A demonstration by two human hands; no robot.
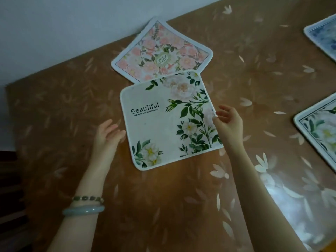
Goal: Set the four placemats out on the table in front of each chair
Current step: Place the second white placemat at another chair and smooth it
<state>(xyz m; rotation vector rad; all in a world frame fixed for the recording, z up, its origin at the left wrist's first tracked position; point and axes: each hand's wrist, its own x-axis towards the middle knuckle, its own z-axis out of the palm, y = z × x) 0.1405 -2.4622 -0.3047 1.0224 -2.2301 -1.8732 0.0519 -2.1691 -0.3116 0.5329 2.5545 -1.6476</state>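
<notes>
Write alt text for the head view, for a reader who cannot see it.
A white "Beautiful" placemat lies on a brown flowered table, the right hand touching its right edge, the left hand open beside its left edge. It overlaps a pink floral placemat behind; two more placemats show at the frame's right.

Left arm (94,179): bare, extended forward from the lower left, with the forearm angled up and to the right.
Left wrist (102,159): straight, in line with the forearm.
Left hand (109,137): palm turned inward toward the right hand, fingers relaxed and slightly fanned, gripping nothing.
Right arm (254,188): bare, extended forward from the lower right, with the forearm angled up and to the left.
Right hand (230,122): fingers loosely bent and spread, pointed left.
Right thumb (217,121): lowest digit, tip pointed left, held apart from the fingers.
Hand spacing: well apart, with the right hand slightly farther forward.
</notes>
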